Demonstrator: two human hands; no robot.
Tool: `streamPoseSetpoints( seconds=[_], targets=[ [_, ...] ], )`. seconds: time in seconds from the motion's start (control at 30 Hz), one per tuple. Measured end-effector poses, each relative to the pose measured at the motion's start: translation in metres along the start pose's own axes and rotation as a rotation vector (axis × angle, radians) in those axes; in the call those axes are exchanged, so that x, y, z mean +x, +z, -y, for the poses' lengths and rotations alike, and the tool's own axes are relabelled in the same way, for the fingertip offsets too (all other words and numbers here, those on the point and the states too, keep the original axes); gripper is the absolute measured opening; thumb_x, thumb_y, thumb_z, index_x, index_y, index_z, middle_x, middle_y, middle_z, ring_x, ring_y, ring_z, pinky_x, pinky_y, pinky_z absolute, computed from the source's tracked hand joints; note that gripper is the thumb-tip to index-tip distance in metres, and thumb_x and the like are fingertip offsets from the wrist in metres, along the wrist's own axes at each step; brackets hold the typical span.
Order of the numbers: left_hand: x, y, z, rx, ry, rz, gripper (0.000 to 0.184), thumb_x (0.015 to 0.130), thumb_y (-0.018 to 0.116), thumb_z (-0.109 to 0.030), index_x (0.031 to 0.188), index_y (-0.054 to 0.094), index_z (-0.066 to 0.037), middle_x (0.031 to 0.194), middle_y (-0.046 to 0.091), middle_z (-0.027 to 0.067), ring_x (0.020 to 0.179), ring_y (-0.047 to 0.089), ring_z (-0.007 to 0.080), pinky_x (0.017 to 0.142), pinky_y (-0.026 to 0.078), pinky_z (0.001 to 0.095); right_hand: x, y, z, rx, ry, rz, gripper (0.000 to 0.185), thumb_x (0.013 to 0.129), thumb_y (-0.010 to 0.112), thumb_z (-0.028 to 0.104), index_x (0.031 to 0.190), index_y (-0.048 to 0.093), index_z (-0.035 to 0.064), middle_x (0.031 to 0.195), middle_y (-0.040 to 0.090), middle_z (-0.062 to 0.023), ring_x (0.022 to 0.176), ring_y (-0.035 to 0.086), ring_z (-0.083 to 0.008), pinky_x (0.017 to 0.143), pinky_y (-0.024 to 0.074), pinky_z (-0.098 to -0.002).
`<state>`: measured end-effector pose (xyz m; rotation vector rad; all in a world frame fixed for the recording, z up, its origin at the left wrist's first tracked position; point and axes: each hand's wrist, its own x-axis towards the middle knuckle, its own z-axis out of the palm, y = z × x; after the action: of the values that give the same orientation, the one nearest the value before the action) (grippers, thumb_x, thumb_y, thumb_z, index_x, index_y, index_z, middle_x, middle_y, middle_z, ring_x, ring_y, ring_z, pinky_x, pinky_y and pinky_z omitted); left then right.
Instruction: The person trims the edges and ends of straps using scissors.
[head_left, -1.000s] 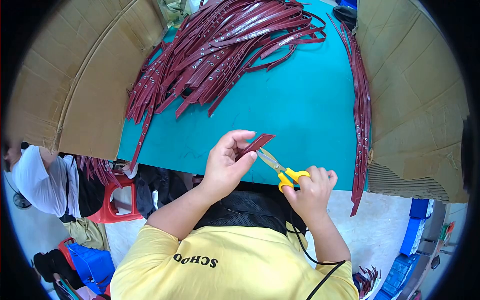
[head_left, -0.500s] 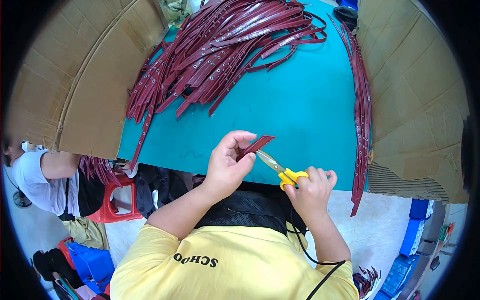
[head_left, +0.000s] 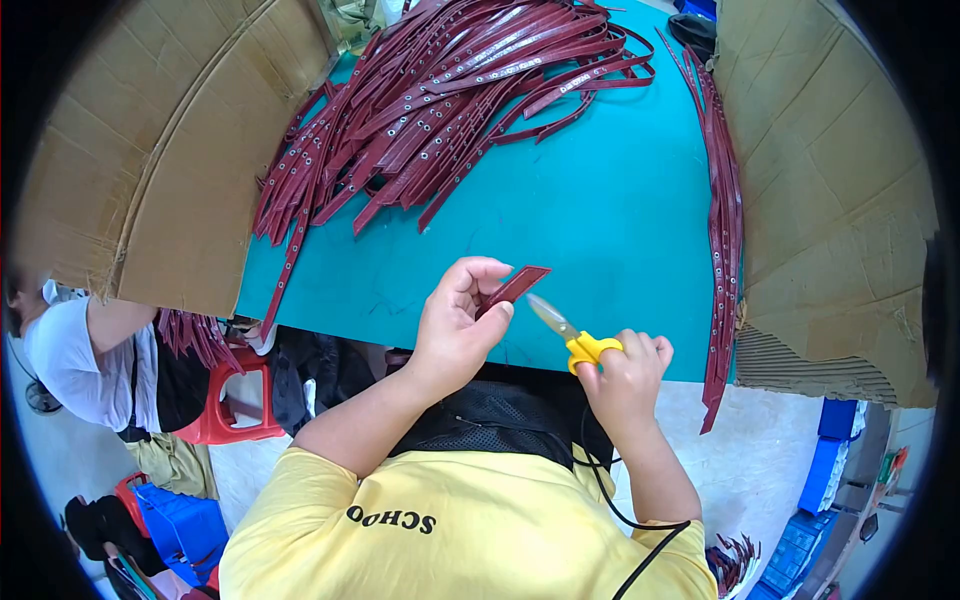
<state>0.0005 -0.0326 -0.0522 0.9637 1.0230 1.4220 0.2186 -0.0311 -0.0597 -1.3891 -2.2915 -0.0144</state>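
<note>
The left hand (head_left: 458, 325) pinches a dark red strap (head_left: 520, 283) between thumb and fingers above the near edge of a teal table (head_left: 600, 220), the strap's slanted tip showing and its remainder masked by the grip. The right hand (head_left: 625, 383) is closed around the yellow handles of a pair of scissors (head_left: 572, 334), blades together, their point just beside the strap; whether they touch cannot be told.

Cardboard walls, left (head_left: 190, 170) and right (head_left: 830, 200), flank the table's side edges. A heap of eyeleted straps (head_left: 450, 100) covers its far left part, cut off at the top of the view, while a narrow bundle (head_left: 722, 210) follows the right edge and hangs past the near right corner.

At lower left sits a blue bin (head_left: 185, 530), its contents unclear; at lower right, blue boxes (head_left: 800, 550) fade into the lens's dark rim, what they hold indistinct. A person in white (head_left: 75, 355) is partly hidden by the left cardboard.
</note>
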Motion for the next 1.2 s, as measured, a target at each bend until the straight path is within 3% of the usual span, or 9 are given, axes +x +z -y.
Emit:
streamPoseSetpoints(
  seconds=[0.23,0.33,0.53,0.73,0.83,0.9,0.97,1.1,1.2],
  targets=[
    [-0.002,0.004,0.004,-0.019,-0.079,0.169,0.03,0.083,0.055,0.007,0.111,0.05,-0.003,0.1,0.054,0.0027,0.094,0.053,0.009,0.084,0.043,0.0246,0.012,0.0,0.002,0.552,0.25,-0.071,0.007,0.068,0.068,0.007,0.068,0.063,0.0027,0.077,0.059,-0.0071,0.072,0.055,-0.0231,0.078,0.0387,-0.0364],
    [-0.009,0.008,0.011,0.069,-0.122,0.298,0.029,0.085,0.053,0.005,0.112,0.05,-0.002,0.104,0.053,0.0028,0.094,0.052,0.0082,0.084,0.043,0.0251,0.022,-0.006,0.019,0.88,0.513,-0.041,0.004,0.072,0.064,0.002,0.075,0.066,0.0001,0.082,0.062,-0.008,0.074,0.058,-0.0199,0.07,0.0445,-0.031],
    [-0.017,0.013,0.014,0.153,-0.145,0.395,0.024,0.087,0.051,0.004,0.11,0.05,0.0,0.108,0.055,0.0069,0.107,0.057,0.015,0.095,0.046,0.0295,0.021,0.0,0.021,0.944,0.443,0.016,0.006,0.076,0.068,0.005,0.077,0.065,-0.0007,0.08,0.057,-0.0044,0.071,0.052,-0.0127,0.061,0.0395,-0.026],
    [-0.016,0.008,0.017,0.271,-0.18,0.377,0.016,0.09,0.052,0.0,0.105,0.054,0.0,0.098,0.059,0.0054,0.094,0.06,0.0122,0.083,0.048,0.0259,0.015,0.001,0.02,0.979,0.476,0.042,0.005,0.074,0.067,0.005,0.072,0.065,-0.0002,0.077,0.059,-0.0076,0.071,0.057,-0.0175,0.061,0.0432,-0.0285],
    [-0.009,0.002,0.013,0.322,0.004,0.241,0.014,0.092,0.051,-0.003,0.104,0.056,0.0,0.095,0.059,0.0049,0.087,0.059,0.0105,0.077,0.048,0.0242,0.011,-0.003,0.013,0.954,0.431,0.008,0.006,0.075,0.068,0.005,0.073,0.065,0.0002,0.075,0.056,-0.0059,0.071,0.055,-0.0155,0.06,0.0417,-0.0279],
    [-0.005,-0.002,0.006,0.137,-0.002,0.09,0.013,0.093,0.054,-0.008,0.101,0.06,0.0,0.09,0.06,0.0036,0.082,0.058,0.0092,0.073,0.047,0.0235,0.006,-0.003,0.003,1.058,0.41,-0.075,0.007,0.077,0.068,0.004,0.075,0.062,0.0014,0.074,0.052,-0.0024,0.069,0.049,-0.012,0.059,0.0383,-0.0264],
    [-0.003,-0.011,-0.013,0.232,-0.096,0.084,0.021,0.095,0.053,-0.018,0.102,0.062,0.0,0.088,0.06,0.0046,0.086,0.058,0.0127,0.079,0.046,0.0281,0.003,-0.004,-0.011,1.123,0.413,-0.176,0.008,0.078,0.067,0.003,0.076,0.059,0.0022,0.075,0.051,-0.001,0.069,0.046,-0.0105,0.059,0.0365,-0.0254],
    [0.008,-0.031,-0.058,0.453,0.444,0.17,0.046,0.098,0.041,-0.039,0.106,0.062,0.001,0.1,0.064,0.0128,0.1,0.057,0.024,0.093,0.04,0.0373,0.006,-0.021,-0.034,1.063,0.475,-0.383,0.015,0.082,0.064,0.008,0.073,0.052,0.0039,0.077,0.047,-0.0008,0.073,0.043,-0.0104,0.066,0.0343,-0.0253],
    [0.0,-0.02,-0.119,-0.032,0.364,0.324,0.062,0.097,0.034,-0.049,0.123,0.049,0.006,0.129,0.049,0.0247,0.123,0.046,0.0351,0.104,0.033,0.0442,0.004,-0.029,-0.055,1.155,0.511,-0.486,0.017,0.085,0.062,0.011,0.074,0.051,0.0043,0.081,0.045,-0.0007,0.079,0.042,-0.0105,0.073,0.0323,-0.0252]
  ],
)
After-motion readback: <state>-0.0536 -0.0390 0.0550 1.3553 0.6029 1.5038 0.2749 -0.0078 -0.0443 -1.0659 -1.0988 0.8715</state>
